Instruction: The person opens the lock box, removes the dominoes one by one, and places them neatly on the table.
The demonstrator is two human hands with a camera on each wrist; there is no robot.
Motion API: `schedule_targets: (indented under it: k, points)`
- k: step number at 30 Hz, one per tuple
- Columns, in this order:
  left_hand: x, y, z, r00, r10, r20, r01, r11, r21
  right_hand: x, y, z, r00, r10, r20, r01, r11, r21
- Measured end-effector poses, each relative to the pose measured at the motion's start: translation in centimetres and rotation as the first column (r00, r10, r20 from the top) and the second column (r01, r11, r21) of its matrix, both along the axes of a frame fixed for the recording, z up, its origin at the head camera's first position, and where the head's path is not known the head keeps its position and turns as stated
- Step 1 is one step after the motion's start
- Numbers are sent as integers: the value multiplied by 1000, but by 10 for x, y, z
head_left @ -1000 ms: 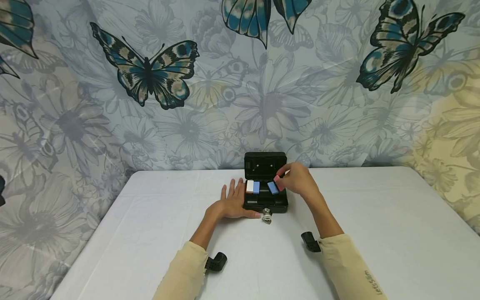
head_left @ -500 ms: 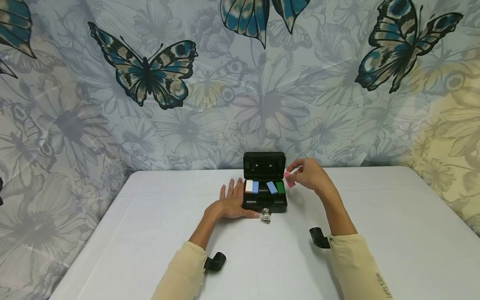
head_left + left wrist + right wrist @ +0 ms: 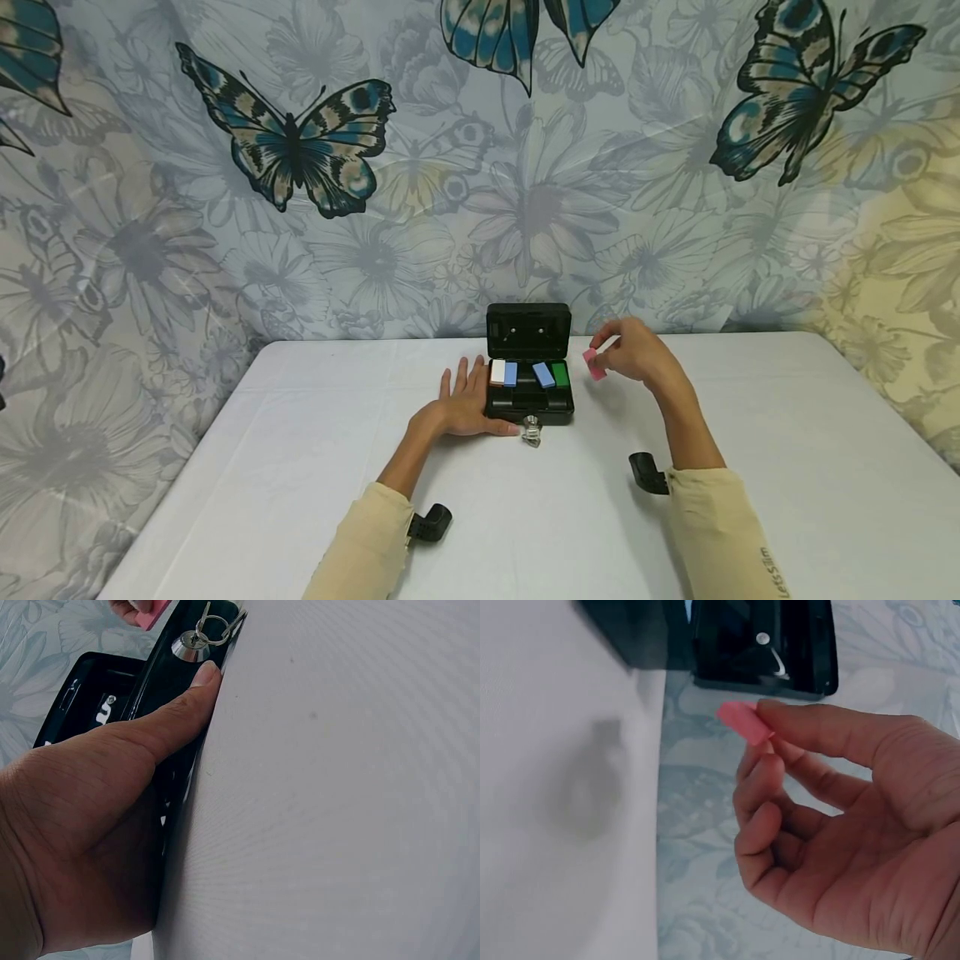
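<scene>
A black cash box [image 3: 530, 408] stands on the table with its lid [image 3: 528, 332] raised and a key [image 3: 214, 630] in its front lock. Along the box's left side lies my left hand [image 3: 465, 412], fingers straight, its thumb reaching across the front near the lock. To the right of the box, my right hand [image 3: 636, 354] pinches a small pink block [image 3: 744, 722] between thumb and fingertips, above the tabletop. Inside the box are a white block [image 3: 498, 372], two blue blocks [image 3: 543, 375], one of them tilted, and a green block [image 3: 560, 374].
The box sits near the far edge of the white table [image 3: 525, 533], close to a butterfly-patterned cloth backdrop [image 3: 420, 267]. A black wrist camera [image 3: 431, 524] shows by the left sleeve and another wrist camera [image 3: 648, 473] by the right.
My right hand has lifted the pink block out of the box and carried it to the right, uncovering the green block. The left hand has stayed in place.
</scene>
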State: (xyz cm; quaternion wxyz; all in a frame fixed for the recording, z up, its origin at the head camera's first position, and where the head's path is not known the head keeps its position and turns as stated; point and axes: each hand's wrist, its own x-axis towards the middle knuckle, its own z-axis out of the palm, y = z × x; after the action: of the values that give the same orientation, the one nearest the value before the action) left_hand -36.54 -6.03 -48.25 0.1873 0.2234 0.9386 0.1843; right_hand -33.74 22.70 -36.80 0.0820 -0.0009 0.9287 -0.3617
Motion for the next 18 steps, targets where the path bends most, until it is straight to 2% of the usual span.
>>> schedule_targets:
  k: [6, 18]
  points:
    - [1, 0, 1, 1000, 3, 3, -3, 1000, 14, 0, 9, -3, 1000, 9, 29, -11, 997, 75]
    - [0, -1, 1, 1000, -1, 15, 1, 1000, 27, -2, 18, -17, 990, -12, 142, -13, 984, 176]
